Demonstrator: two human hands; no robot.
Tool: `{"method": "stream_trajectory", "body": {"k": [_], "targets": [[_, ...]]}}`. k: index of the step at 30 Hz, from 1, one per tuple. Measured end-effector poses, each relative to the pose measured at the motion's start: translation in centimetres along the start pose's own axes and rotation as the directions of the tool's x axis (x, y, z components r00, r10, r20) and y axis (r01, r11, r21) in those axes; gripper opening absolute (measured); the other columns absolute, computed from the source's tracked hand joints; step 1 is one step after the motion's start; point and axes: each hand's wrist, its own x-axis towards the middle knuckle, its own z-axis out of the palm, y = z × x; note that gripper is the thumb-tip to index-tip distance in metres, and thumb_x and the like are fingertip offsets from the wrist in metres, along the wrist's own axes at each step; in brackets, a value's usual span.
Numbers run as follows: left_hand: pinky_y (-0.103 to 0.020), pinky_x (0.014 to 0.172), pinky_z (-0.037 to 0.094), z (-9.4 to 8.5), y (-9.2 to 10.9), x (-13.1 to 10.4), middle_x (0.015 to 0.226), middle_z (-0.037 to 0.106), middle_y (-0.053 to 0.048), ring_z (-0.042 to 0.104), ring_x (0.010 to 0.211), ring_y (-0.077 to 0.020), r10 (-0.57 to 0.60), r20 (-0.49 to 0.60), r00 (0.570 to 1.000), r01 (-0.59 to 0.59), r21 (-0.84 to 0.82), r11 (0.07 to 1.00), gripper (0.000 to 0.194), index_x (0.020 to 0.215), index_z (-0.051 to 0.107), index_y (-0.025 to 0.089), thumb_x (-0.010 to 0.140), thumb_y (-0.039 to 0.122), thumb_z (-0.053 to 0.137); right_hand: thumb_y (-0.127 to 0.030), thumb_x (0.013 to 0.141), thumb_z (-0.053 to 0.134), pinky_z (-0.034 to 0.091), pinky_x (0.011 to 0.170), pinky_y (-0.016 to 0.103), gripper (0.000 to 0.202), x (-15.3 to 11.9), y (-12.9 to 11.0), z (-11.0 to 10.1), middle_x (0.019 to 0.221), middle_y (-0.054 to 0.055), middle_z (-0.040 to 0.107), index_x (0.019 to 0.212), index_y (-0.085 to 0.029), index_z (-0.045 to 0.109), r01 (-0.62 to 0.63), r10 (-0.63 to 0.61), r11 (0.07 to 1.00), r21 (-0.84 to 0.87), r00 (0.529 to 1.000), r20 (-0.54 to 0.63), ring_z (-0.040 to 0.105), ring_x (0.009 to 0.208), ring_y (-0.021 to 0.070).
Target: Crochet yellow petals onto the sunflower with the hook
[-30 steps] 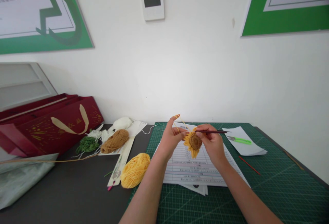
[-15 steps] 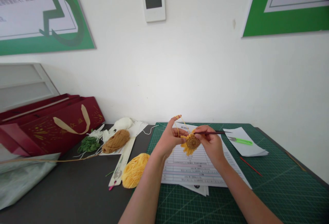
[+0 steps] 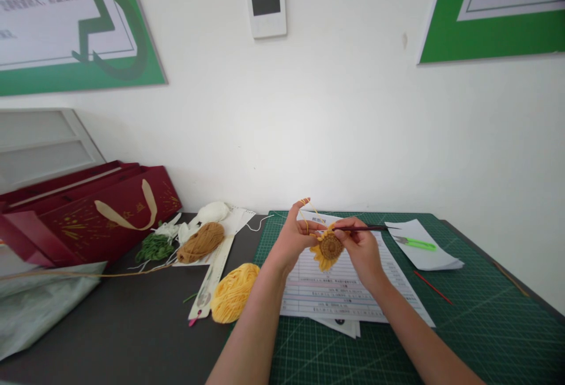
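Observation:
A crocheted flower with a brown round centre and yellow petals is held up between my hands, over printed sheets. My left hand pinches its left edge with thumb and fingers, the index finger raised with yellow yarn looped round it. In my right hand a dark crochet hook lies level, its tip end at the flower's upper edge where the yarn comes down. The exact stitch at the tip is too small to make out. Beside my left forearm sits a yellow yarn ball.
Brown yarn, green yarn and white yarn lie at the left, before a red paper bag. Right of the sheets, green-handled snips rest on white paper. A red stick lies on the green cutting mat.
The view has shifted slightly, so everything sits a little further right. The flower has tilted a little and shows more of its lower petals; both hands keep their hold.

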Motion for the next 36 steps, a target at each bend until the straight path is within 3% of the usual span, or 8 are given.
{"method": "stream_trajectory", "body": {"k": [4,13,19,24,27,29,32,36], "targets": [[-0.028,0.065,0.047,-0.1,-0.4,0.2,0.087,0.073,-0.003,0.063,0.069,-0.0145,0.013,0.000,1.000,-0.013,0.042,0.999,0.100,0.143,0.044,0.022,0.052,0.003,0.081,-0.039,0.078,0.077,0.057,0.071,0.036,0.018,0.0,0.2,0.0,0.081,0.004,0.074,0.082,-0.023,0.070,-0.021,0.021,1.000,-0.002,1.000,-0.003,0.069,0.077,0.0217],[-0.030,0.070,0.050,-0.5,-1.0,0.7,0.067,0.070,0.001,0.065,0.064,-0.0153,0.108,-0.083,0.991,-0.100,0.086,0.991,0.056,0.121,0.058,0.016,0.070,0.020,0.081,-0.038,0.079,0.076,0.056,0.073,0.036,0.016,-0.1,0.6,0.1,0.081,0.004,0.074,0.081,-0.023,0.071,-0.023,0.023,0.999,-0.033,1.000,0.015,0.069,0.078,0.0217],[-0.026,0.063,0.045,-0.3,-1.2,0.7,0.070,0.068,0.003,0.061,0.064,-0.0138,0.060,-0.001,0.998,-0.060,0.120,0.991,0.078,0.125,0.060,0.017,0.053,0.015,0.092,-0.036,0.080,0.076,0.055,0.074,0.036,0.014,-0.1,0.8,-0.1,0.082,0.003,0.073,0.083,-0.024,0.071,-0.002,0.004,0.998,-0.064,0.999,0.041,0.069,0.080,0.0224],[-0.028,0.064,0.046,-0.6,-1.3,0.8,0.064,0.066,0.004,0.060,0.061,-0.0130,0.040,-0.017,0.999,-0.038,0.095,0.995,0.062,0.119,0.059,0.014,0.062,0.014,0.084,-0.037,0.080,0.076,0.055,0.076,0.037,0.014,-0.3,0.8,-0.1,0.084,0.004,0.074,0.084,-0.025,0.071,0.006,-0.002,0.997,-0.074,0.998,0.064,0.069,0.083,0.0237],[-0.029,0.066,0.048,-0.8,-1.0,0.6,0.064,0.068,0.003,0.063,0.062,-0.0147,0.025,-0.013,1.000,-0.024,0.061,0.998,0.064,0.122,0.059,0.014,0.063,0.014,0.083,-0.038,0.081,0.075,0.055,0.076,0.037,0.015,-0.3,0.8,-0.1,0.084,0.004,0.074,0.084,-0.024,0.070,-0.002,0.006,0.998,-0.068,0.998,0.061,0.069,0.082,0.0236],[-0.030,0.067,0.048,-0.8,-0.9,0.5,0.066,0.070,0.002,0.064,0.062,-0.0151,0.023,-0.011,1.000,-0.022,0.040,0.999,0.078,0.135,0.051,0.014,0.064,0.014,0.082,-0.038,0.080,0.076,0.055,0.075,0.037,0.015,-0.2,0.8,0.0,0.083,0.004,0.074,0.083,-0.024,0.070,-0.008,0.012,0.998,-0.065,0.998,0.057,0.069,0.081,0.0231],[-0.030,0.069,0.047,-0.8,-0.8,0.4,0.069,0.074,0.001,0.065,0.063,-0.0152,0.038,-0.005,0.999,-0.038,0.009,0.999,0.108,0.157,0.022,0.018,0.066,0.011,0.081,-0.038,0.079,0.075,0.055,0.075,0.036,0.016,-0.1,0.8,0.0,0.082,0.004,0.073,0.083,-0.024,0.069,-0.014,0.017,0.998,-0.058,0.999,0.052,0.069,0.079,0.0225],[-0.032,0.071,0.047,-0.8,-0.9,0.6,0.073,0.076,-0.002,0.066,0.064,-0.0171,0.059,0.010,0.998,-0.058,-0.037,0.998,0.124,0.161,0.005,0.021,0.066,0.011,0.083,-0.038,0.079,0.074,0.054,0.076,0.036,0.016,0.0,0.6,-0.2,0.082,0.004,0.073,0.082,-0.024,0.069,-0.018,0.021,0.998,-0.053,0.998,0.057,0.068,0.082,0.0226]]}}
